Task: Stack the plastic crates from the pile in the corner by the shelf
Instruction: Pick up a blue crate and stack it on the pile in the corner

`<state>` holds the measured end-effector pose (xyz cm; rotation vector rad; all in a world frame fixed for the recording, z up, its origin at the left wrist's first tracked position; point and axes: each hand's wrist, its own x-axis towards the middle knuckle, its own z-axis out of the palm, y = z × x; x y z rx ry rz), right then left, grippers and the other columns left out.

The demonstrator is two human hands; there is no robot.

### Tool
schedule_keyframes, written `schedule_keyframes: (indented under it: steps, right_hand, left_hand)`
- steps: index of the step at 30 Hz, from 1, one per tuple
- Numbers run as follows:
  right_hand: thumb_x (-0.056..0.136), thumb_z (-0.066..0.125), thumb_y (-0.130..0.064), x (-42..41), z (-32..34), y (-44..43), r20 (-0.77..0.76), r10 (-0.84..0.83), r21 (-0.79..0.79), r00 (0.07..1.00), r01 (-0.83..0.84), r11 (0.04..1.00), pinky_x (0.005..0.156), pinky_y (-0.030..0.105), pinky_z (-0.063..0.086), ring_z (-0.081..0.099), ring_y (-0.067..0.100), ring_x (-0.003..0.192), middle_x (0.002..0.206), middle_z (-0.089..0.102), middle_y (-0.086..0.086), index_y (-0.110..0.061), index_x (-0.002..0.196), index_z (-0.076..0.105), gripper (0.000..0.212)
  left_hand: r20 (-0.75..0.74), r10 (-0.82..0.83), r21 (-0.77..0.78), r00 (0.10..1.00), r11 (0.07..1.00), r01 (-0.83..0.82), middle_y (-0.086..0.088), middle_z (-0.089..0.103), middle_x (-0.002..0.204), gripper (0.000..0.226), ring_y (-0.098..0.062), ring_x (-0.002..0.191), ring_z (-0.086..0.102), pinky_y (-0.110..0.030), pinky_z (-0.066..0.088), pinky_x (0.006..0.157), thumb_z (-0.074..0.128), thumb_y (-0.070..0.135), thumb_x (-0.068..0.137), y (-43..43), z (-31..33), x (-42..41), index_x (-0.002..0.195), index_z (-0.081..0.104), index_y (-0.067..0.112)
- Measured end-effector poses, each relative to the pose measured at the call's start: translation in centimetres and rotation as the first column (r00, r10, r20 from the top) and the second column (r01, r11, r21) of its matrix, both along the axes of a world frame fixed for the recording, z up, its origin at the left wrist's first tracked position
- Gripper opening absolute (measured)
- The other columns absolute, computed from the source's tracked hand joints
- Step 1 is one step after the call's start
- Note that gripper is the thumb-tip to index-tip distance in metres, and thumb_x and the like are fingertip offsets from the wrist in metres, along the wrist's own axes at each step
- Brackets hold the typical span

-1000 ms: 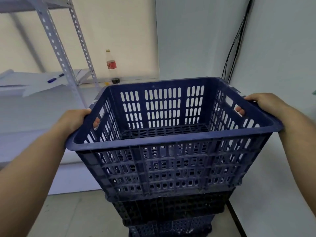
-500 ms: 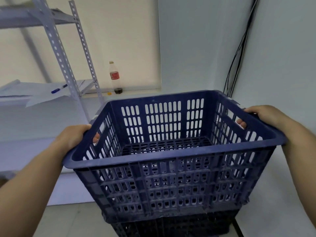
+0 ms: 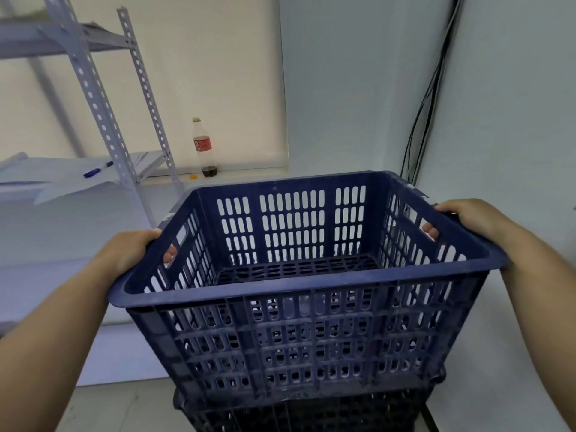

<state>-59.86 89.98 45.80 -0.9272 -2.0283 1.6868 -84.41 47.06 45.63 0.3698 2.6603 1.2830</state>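
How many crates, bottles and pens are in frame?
Crates: 2, the blue crate gripped by the left hand and right hand, and a dark crate below it
Bottles: 1, the bottle by the wall
Pens: 1, the pen on the shelf
Total: 4

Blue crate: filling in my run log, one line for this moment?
left hand: grips blue crate left side | right hand: grips right side | crate: upright, empty, over dark crate

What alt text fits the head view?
The left hand and right hand grip the side handles of an empty blue crate above a darker crate in a corner. Behind stand a metal shelf, a bottle and wall cables.
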Motion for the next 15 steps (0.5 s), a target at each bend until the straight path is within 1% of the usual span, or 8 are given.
schedule_keyframes:
  steps: [2,5,8,11,13,15]
  right_hand:
    - [0.096,0.041,-0.012,-0.5,0.2,0.2,0.0,0.001,-0.017,1.0,-0.001,1.0,0.046,0.025,0.054,0.062,0.016,0.043,0.056,0.069,0.011,0.007,0.083,0.062,0.031]
    - [0.096,0.042,-0.013,-0.9,0.1,0.6,-0.008,-0.003,-0.037,1.0,0.002,0.999,0.047,0.026,0.055,0.062,0.017,0.044,0.058,0.069,0.013,0.008,0.086,0.061,0.03]
    - [0.095,0.043,-0.012,-1.1,-0.3,0.6,-0.006,-0.002,-0.028,1.0,0.002,1.0,0.047,0.027,0.054,0.062,0.017,0.045,0.06,0.069,0.013,0.008,0.087,0.063,0.03]
    - [0.096,0.041,-0.012,-1.3,0.0,0.3,0.03,0.023,0.034,0.999,-0.024,0.999,0.045,0.023,0.054,0.064,0.015,0.045,0.059,0.07,0.01,0.008,0.083,0.064,0.033]
    - [0.096,0.039,-0.012,-1.3,0.2,0.1,0.043,0.039,0.03,0.998,-0.04,0.999,0.045,0.021,0.053,0.064,0.014,0.045,0.057,0.07,0.009,0.008,0.083,0.062,0.034]
    - [0.097,0.037,-0.012,-1.4,0.4,-0.1,0.03,0.052,-0.01,0.998,-0.052,0.999,0.046,0.022,0.054,0.063,0.014,0.044,0.056,0.069,0.008,0.008,0.085,0.059,0.032]
  left_hand:
    - [0.02,0.005,0.005,1.0,1.0,-0.005,-0.018,0.071,0.08,0.037,-0.027,0.069,0.059,-0.034,0.045,0.065,0.041,0.015,0.098,0.0,0.0,-0.1,0.083,0.07,-0.003]
    - [0.038,0.02,0.017,0.999,1.0,-0.02,-0.02,0.074,0.081,0.038,-0.03,0.073,0.059,-0.04,0.044,0.072,0.043,0.017,0.096,-0.2,-0.2,-0.5,0.084,0.071,-0.005]
    - [0.028,0.034,-0.006,0.999,0.999,-0.034,-0.019,0.074,0.082,0.037,-0.03,0.074,0.061,-0.038,0.045,0.071,0.043,0.017,0.095,-0.4,-0.7,-0.6,0.086,0.072,-0.004]
    - [0.009,0.024,-0.028,1.0,0.999,-0.024,-0.016,0.073,0.086,0.032,-0.028,0.073,0.062,-0.037,0.045,0.069,0.042,0.012,0.096,-0.4,-0.8,-0.3,0.085,0.071,0.001]
    - [-0.002,0.012,-0.04,1.0,0.999,-0.012,-0.017,0.071,0.087,0.032,-0.027,0.072,0.06,-0.037,0.045,0.068,0.041,0.01,0.096,-0.2,-0.4,-0.1,0.082,0.069,0.003]
    - [-0.007,-0.012,-0.078,1.0,0.997,0.011,-0.018,0.071,0.092,0.032,-0.03,0.077,0.06,-0.041,0.048,0.076,0.041,0.012,0.096,-0.3,-0.2,0.1,0.083,0.069,0.006]
